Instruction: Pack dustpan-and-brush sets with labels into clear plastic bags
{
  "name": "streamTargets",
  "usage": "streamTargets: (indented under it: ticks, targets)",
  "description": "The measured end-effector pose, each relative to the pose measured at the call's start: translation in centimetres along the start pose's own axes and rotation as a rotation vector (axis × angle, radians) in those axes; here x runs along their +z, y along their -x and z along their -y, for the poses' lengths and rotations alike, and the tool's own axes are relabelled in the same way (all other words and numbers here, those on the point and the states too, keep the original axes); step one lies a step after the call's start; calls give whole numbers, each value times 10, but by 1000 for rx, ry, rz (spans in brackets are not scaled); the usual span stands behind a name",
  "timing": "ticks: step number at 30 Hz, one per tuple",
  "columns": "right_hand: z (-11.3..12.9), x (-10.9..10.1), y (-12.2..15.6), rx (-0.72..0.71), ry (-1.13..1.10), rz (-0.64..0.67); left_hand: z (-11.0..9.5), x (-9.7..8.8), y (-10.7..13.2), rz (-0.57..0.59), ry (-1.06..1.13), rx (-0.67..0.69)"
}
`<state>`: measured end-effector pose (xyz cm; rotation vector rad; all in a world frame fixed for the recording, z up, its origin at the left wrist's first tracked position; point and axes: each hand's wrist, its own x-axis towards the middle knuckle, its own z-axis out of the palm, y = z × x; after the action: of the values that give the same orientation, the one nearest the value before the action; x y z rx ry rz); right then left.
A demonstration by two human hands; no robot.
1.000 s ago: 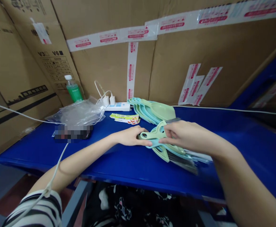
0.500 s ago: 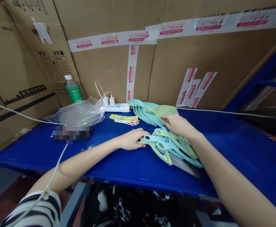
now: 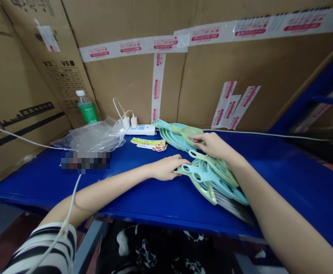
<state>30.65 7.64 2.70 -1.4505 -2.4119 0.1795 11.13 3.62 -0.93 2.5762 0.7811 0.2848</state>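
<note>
My left hand (image 3: 166, 167) is closed on the handle of a green hand brush (image 3: 202, 186) at the near-left side of a loose pile. Other green and light-blue brushes (image 3: 216, 179) overlap beside it, their grey bristles (image 3: 233, 207) pointing right toward me. Just behind the pile, my right hand (image 3: 212, 145) has its fingers stretched out and thumb apart, at the right edge of a green dustpan (image 3: 193, 132). That dustpan tops a fanned stack of light-blue and green dustpans (image 3: 170, 137). My right forearm hides part of the brush pile.
Printed labels (image 3: 149, 144) lie left of the stack on the blue table (image 3: 143, 201). Behind them is a white power strip (image 3: 140, 129) with plugged chargers. Clear plastic bags (image 3: 90, 137) and a green bottle (image 3: 86, 109) stand at left. Taped cardboard (image 3: 126, 83) forms the back.
My left hand has moved right with the brush, and the pile has shifted slightly right. The top green dustpan sits further left on its stack. My right fingers are more spread.
</note>
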Motion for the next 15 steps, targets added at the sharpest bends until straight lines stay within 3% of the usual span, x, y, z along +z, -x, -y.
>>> streamTargets:
  ticks: [5, 9, 11, 13, 15]
  targets:
    - [-3, 1, -2, -26, -132, 50, -5, 0, -8, -22, -11, -31]
    - [-9, 5, -3, -48, -209, 53, 0, -18, -10, 55, 85, -20]
    - [-10, 7, -2, -52, -257, 35, 8, -28, -14, -98, 31, -40]
    - [-9, 8, 0, -31, -298, 36, 17, -35, -21, -338, -168, -89]
    - [-4, 7, 1, 6, -317, 55, 27, -40, -30, -402, -401, -115]
